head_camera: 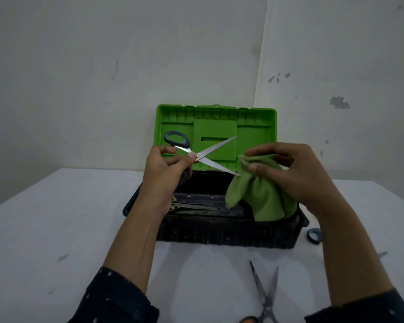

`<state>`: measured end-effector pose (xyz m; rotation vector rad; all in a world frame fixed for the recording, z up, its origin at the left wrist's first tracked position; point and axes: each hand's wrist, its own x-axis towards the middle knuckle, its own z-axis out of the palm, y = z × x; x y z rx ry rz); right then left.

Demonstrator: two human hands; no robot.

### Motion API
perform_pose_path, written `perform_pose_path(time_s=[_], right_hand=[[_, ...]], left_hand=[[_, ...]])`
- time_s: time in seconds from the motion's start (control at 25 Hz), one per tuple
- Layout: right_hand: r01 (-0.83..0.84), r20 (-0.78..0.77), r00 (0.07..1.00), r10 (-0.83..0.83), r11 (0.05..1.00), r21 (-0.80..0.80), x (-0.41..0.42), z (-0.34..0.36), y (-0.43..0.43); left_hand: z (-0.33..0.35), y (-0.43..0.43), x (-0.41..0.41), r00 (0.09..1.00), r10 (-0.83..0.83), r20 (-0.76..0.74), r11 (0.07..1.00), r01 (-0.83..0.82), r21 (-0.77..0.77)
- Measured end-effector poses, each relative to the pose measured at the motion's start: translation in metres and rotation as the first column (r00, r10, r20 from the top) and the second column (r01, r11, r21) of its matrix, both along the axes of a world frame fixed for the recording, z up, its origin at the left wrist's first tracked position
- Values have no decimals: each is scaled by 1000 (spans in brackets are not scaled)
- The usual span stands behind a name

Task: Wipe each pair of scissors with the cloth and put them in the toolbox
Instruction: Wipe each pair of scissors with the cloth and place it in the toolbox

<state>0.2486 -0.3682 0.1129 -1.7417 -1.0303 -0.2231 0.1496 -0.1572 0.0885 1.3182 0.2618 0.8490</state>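
Observation:
My left hand (167, 170) grips a pair of scissors (209, 155) with dark blue handles, blades spread open, above the toolbox (219, 234). The lower blade tip touches the green cloth (259, 197), which my right hand (296, 173) pinches between thumb and fingers; the cloth hangs down into the box. The toolbox is black with an upright green lid (216, 134). Inside it lie other scissors (191, 207) on the floor of the box.
On the white table (56, 217), a spread pair of scissors with an orange handle (265, 294) lies near the front edge. Behind my right forearm, another pair with a blue handle (314, 236) shows at the right of the box. A wall stands close behind.

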Motion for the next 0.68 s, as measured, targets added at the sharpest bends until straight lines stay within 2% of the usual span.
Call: perform_pose_path(time_s=[0.08, 0.2, 0.44, 0.56, 0.68], right_hand=[[-124, 28, 991, 127, 987, -97, -9, 3, 2], [-60, 207, 974, 95, 984, -166, -14, 0, 13], [144, 361, 918, -162, 987, 77, -8, -4, 22], [45, 399, 914, -66, 997, 63, -10, -8, 29], [-93, 368, 925, 92, 996, -16, -16, -9, 32]], left_hand=[[0, 0, 1, 1000, 24, -10, 1000, -25, -18], [-2, -3, 2, 998, 59, -13, 998, -59, -18], [-2, 4, 0, 996, 80, 37, 996, -82, 46], [-2, -2, 2, 996, 89, 18, 993, -90, 81], [-1, -8, 3, 993, 116, -3, 991, -115, 61]])
